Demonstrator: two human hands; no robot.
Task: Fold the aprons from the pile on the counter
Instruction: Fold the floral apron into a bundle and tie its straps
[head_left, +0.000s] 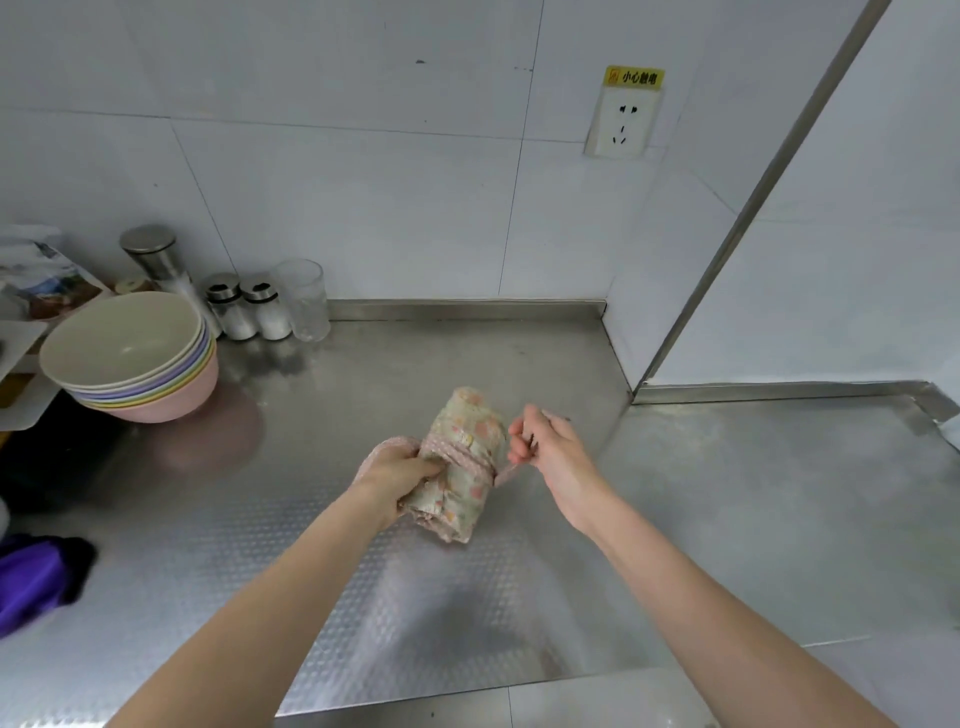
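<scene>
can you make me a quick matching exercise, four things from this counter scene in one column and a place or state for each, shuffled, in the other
Things:
1. floral apron
2. stack of bowls
3. purple cloth
4. wall socket

Places or states:
A. at the counter's left edge, near the camera
B. on the wall, under a yellow label
C. rolled up, strap wound round it, held in the hands
D. back left on the counter, pink one at the bottom

Pairs: 1-C, 2-D, 3-A, 4-B

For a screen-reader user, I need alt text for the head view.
A person's left hand grips a rolled floral apron on a steel counter while the right hand pulls its pink strap around it. Stacked bowls sit at left.
</scene>
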